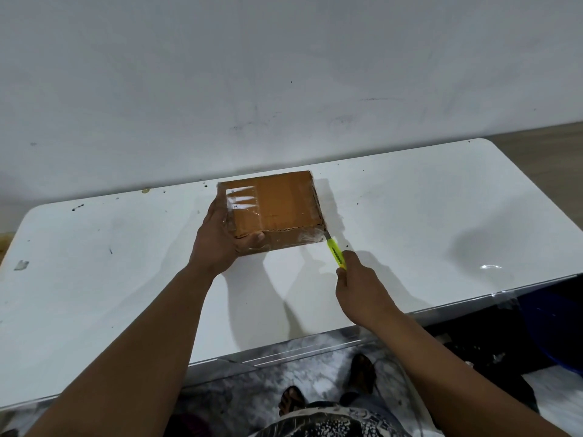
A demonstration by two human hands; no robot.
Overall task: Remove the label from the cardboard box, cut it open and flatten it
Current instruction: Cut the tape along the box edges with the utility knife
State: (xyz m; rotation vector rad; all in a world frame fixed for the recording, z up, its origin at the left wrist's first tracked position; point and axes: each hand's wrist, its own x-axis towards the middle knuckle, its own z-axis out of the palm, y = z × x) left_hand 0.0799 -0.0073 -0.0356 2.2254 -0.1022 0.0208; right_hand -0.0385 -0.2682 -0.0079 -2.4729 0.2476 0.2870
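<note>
While you stood at the white bench [94, 279], a small scrap [21, 265] lay near its left edge, well apart from the work. Your left hand [217, 238] gripped the near left corner of the cardboard box [284, 206]: the fingers curled over the left side and the thumb pressed against the near face. The box sat flat on the bench, close to the wall [284, 74], its top face upward. A label [241, 198] under glossy clear tape occupied the left part of the top face; its print was too small to read. Corrugated edges showed along the near and right sides of the top panel. At the near right corner of the box, the blade of a yellow utility knife [337, 254] touched the taped edge. Your right hand [359, 288] held the knife handle with fingers closed round it, thumb on the upper side. Below the bench edge, your feet in sandals [293, 402] were visible on a patterned floor [252, 383].
</note>
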